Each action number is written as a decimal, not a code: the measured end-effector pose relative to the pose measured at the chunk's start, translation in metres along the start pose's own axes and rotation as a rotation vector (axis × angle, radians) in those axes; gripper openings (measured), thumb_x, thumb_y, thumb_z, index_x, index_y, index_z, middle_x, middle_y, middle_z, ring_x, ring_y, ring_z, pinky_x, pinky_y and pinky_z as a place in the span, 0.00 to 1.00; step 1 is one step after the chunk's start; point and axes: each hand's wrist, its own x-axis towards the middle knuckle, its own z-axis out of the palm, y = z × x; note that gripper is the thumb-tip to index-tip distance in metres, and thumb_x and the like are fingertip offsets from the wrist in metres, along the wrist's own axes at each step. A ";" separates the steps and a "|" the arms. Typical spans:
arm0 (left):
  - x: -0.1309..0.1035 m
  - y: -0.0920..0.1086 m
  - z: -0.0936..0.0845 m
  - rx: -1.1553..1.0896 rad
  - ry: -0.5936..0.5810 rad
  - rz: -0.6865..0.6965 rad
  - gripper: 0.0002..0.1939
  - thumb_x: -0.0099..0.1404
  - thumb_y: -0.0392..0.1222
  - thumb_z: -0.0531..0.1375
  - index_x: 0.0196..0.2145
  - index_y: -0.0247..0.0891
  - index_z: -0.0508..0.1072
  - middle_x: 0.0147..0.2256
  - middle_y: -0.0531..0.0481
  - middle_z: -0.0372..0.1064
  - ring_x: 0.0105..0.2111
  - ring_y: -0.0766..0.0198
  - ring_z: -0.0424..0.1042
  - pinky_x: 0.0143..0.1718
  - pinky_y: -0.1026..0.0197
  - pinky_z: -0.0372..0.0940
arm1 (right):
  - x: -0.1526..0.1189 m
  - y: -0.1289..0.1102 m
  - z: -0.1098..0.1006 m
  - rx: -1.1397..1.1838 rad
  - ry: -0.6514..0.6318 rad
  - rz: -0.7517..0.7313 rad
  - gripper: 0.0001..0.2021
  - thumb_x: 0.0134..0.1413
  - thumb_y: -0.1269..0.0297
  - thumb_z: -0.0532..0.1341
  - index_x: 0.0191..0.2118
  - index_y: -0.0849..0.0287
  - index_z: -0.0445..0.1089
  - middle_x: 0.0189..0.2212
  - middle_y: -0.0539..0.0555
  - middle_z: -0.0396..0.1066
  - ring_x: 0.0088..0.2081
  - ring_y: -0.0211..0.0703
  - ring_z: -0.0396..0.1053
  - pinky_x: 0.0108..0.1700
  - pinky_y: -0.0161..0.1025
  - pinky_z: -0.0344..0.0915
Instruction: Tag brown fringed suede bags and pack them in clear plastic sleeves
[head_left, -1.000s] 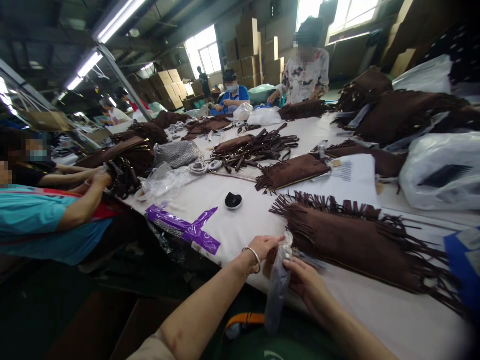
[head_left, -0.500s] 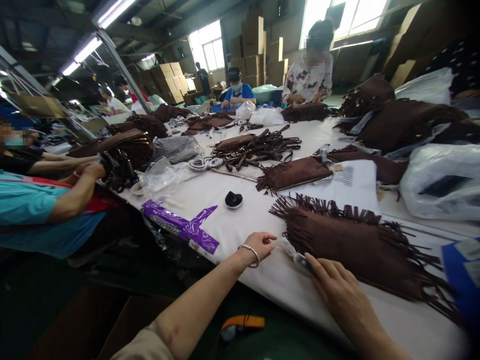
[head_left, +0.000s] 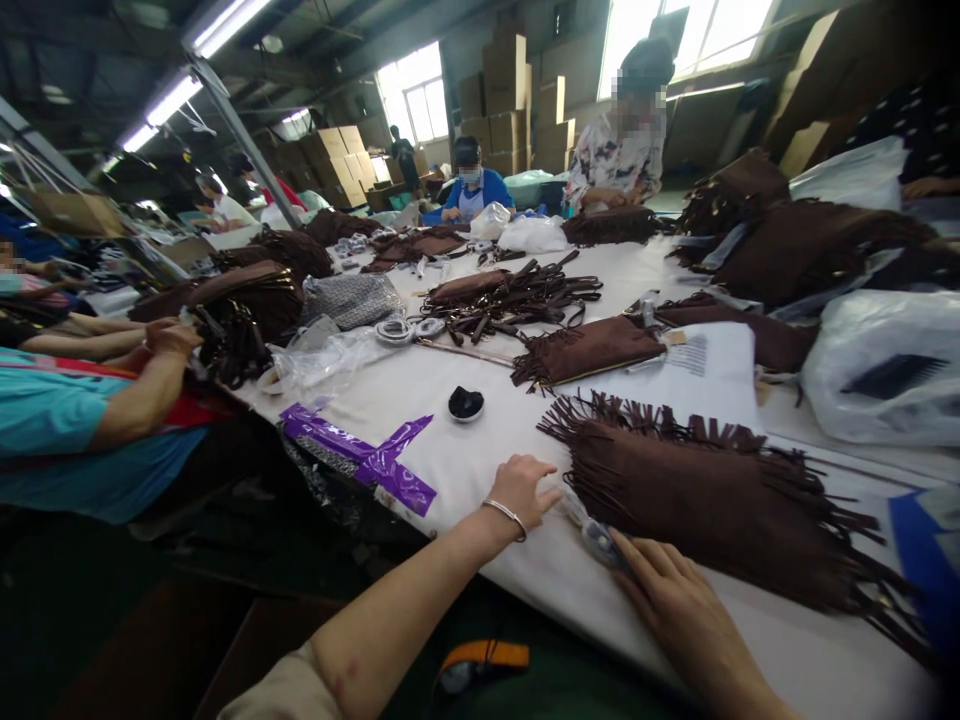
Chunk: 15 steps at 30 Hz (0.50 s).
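Observation:
In my right hand is a dark, flat piece in clear plastic, gripped low over the table's front edge; its kind I cannot make out. Thin clear plastic wrap stretches from it towards my left hand, whose bent fingers pinch at its far end. A bracelet circles that wrist. Just beyond both hands lies a dark brown fringed bag, its fringe spread towards the back and the left. To the left of the bag, a small white dish carries something black and crumpled.
Purple tape covers the table edge at left. Brown straps, another fringed bag and a bulky clear plastic bag lie farther back. A co-worker in turquoise handles brown bags at left; others work across the table.
My left hand has turned slightly and its fingers have bent, with the thumb lower. My right hand and the wrapped piece have shifted slightly down. The fringed bag has stayed put.

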 end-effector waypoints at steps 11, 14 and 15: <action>0.071 -0.017 0.019 -0.011 0.305 0.149 0.05 0.55 0.33 0.64 0.32 0.36 0.74 0.39 0.44 0.70 0.47 0.53 0.64 0.55 0.50 0.55 | -0.008 -0.006 0.004 0.034 0.018 0.050 0.26 0.61 0.58 0.52 0.63 0.53 0.49 0.43 0.55 0.68 0.44 0.48 0.65 0.50 0.47 0.62; 0.062 -0.032 -0.009 0.014 0.441 0.018 0.12 0.60 0.32 0.58 0.43 0.33 0.71 0.43 0.39 0.68 0.49 0.51 0.62 0.56 0.44 0.51 | -0.011 -0.003 0.003 0.034 0.052 0.063 0.26 0.60 0.56 0.53 0.63 0.52 0.50 0.45 0.54 0.68 0.46 0.48 0.65 0.51 0.46 0.62; 0.054 -0.031 -0.013 0.020 0.456 0.020 0.14 0.61 0.33 0.58 0.46 0.34 0.70 0.46 0.39 0.67 0.51 0.51 0.61 0.57 0.44 0.50 | -0.012 -0.002 0.003 0.034 0.061 0.057 0.26 0.60 0.56 0.53 0.63 0.51 0.50 0.45 0.54 0.68 0.46 0.48 0.65 0.51 0.46 0.62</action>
